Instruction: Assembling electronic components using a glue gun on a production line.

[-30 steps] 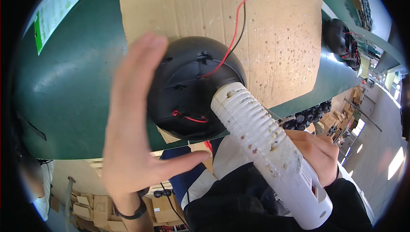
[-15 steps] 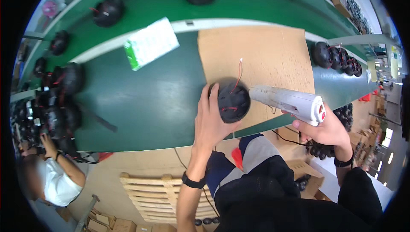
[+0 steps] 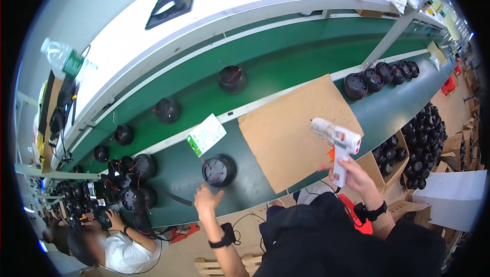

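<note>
My right hand [image 3: 351, 174] grips a white hot glue gun [image 3: 338, 144] by its handle, nozzle pointing up-left over a brown cardboard sheet [image 3: 286, 129]. My left hand [image 3: 206, 200] is empty with fingers spread, just below a black round housing [image 3: 219, 170] with red wires that lies on the green bench. The hand is close to the housing without touching it. A black band sits on each wrist.
A white and green packet [image 3: 206, 134] lies by the housing. More black housings ride the green conveyor [image 3: 232, 79] and pile at left [image 3: 133, 180] and right [image 3: 380, 75]. Another person [image 3: 115, 244] sits lower left. Cardboard boxes [image 3: 449, 198] stand at right.
My left hand let go of the black housing, which now lies on the bench left of the cardboard. The glue gun lifted away from it and the view pulled back.
</note>
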A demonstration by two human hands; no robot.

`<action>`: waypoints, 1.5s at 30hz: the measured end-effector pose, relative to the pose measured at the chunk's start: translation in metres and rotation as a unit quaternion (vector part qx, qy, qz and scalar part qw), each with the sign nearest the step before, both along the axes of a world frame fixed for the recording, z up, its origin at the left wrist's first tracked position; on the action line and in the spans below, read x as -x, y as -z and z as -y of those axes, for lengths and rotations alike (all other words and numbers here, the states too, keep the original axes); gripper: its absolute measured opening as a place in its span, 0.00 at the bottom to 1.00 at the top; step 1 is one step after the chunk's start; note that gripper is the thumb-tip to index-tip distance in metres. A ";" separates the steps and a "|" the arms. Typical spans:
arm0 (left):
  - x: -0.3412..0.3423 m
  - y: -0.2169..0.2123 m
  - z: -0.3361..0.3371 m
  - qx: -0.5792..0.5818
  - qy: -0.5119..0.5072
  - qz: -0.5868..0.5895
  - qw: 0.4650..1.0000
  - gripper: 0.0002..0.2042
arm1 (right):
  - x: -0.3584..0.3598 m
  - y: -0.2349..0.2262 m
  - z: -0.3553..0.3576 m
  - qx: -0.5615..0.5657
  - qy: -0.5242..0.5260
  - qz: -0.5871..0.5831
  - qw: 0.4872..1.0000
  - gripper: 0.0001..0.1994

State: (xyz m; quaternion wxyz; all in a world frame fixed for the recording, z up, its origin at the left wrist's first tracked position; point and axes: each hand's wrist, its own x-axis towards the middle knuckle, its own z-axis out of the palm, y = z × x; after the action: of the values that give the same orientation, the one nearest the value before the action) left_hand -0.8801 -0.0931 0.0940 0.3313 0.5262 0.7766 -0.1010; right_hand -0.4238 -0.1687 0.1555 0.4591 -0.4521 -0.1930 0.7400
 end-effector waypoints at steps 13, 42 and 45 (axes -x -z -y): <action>-0.180 0.077 -0.331 -0.383 -0.075 0.016 0.920 0.65 | -0.093 0.071 -0.028 0.006 -0.147 0.240 0.960 0.21; -0.232 0.094 -0.070 -0.349 0.050 0.419 0.837 0.10 | -0.114 0.055 -0.008 0.085 -0.309 0.384 0.866 0.23; -0.226 0.095 -0.070 -0.283 0.053 0.462 0.839 0.12 | -0.099 0.064 0.003 0.143 -0.277 0.341 0.887 0.23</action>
State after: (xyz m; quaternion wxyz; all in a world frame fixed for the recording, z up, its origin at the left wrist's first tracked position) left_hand -0.6541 -0.0227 -0.0014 0.4827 0.6230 0.4987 0.3607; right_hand -0.3243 -0.1717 0.0914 0.0717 -0.6658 -0.3472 0.6566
